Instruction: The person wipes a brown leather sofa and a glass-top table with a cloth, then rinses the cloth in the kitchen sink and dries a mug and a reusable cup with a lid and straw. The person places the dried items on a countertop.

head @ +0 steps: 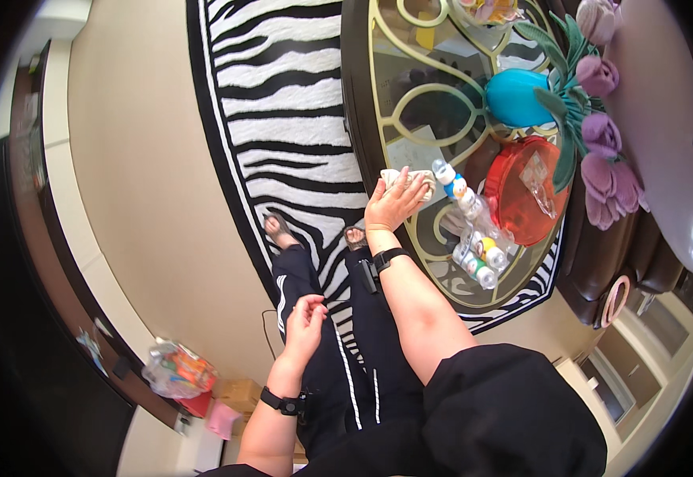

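Observation:
My right hand point(395, 203) lies palm down on a cream-coloured cloth point(426, 179), pressing it to the glass top of an oval table point(391, 98). Its fingers are spread over the bunched cloth. Just beyond the fingertips stretches a row of small plastic bottles point(458, 188) with coloured wrappers, some of them in clear plastic packaging point(485, 223). My left hand point(306, 325) hangs in front of my dark trousers point(322, 381), fingers loosely curled, with nothing seen in it. Each wrist wears a black strap with a small device.
On the table stand a red round transparent box point(516, 197) with a clear packet on it, and a turquoise vase point(516, 97) of purple knitted-looking tulips point(600, 134). A zebra-striped rug point(287, 119) lies underneath. A dark leather sofa point(597, 262) borders the far side. A filled plastic bag point(179, 369) sits lower left.

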`<state>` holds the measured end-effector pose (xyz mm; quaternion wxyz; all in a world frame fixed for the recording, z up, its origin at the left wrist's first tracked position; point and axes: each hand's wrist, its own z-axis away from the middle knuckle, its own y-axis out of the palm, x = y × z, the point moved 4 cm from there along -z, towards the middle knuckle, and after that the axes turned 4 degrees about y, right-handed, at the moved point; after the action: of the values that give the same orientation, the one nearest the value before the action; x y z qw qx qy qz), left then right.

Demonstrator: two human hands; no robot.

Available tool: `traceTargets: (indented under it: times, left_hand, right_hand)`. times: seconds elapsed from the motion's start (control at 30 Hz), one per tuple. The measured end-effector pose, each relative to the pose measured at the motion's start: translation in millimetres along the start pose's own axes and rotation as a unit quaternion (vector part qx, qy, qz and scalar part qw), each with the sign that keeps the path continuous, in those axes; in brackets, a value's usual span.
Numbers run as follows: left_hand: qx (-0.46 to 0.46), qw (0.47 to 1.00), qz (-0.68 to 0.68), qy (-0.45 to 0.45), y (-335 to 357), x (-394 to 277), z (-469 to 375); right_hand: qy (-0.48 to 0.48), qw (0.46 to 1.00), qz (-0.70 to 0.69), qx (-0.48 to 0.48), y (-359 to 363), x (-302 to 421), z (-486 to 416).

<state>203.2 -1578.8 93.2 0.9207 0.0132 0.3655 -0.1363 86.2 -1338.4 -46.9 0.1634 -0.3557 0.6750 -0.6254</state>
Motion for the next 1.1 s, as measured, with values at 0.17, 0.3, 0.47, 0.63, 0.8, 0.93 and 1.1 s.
traceTargets:
  times: [0.17, 0.3, 0.47, 0.63, 0.8, 0.93, 1.1]
  left_hand:
    - [0.079, 0.994, -0.073, -0.012, -42, -52, -70]
    - [0.105, 0.986, -0.126, -0.005, -97, -101, -131]
    - [0.089, 0.983, -0.154, -0.033, -163, -165, -190]
    - [0.103, 0.971, -0.211, -0.052, -178, -224, -252]
    - [0.113, 0.969, -0.213, -0.046, -147, -287, -314]
    - [0.165, 0.968, -0.19, 0.002, -114, -325, -354]
    - [0.226, 0.953, -0.202, -0.016, -95, -341, -369]
  right_hand:
    - [0.04, 0.999, -0.01, -0.022, 27, 73, -72]
    - [0.13, 0.99, 0.018, -0.046, 52, 126, -128]
    - [0.173, 0.98, 0.031, -0.087, 77, 172, -186]
    - [0.164, 0.982, 0.026, -0.092, 89, 208, -236]
    - [0.126, 0.99, -0.043, -0.053, 121, 263, -331]
    - [0.047, 0.992, -0.091, -0.073, 143, 302, -403]
    - [-0.118, 0.977, -0.172, -0.051, 153, 312, -427]
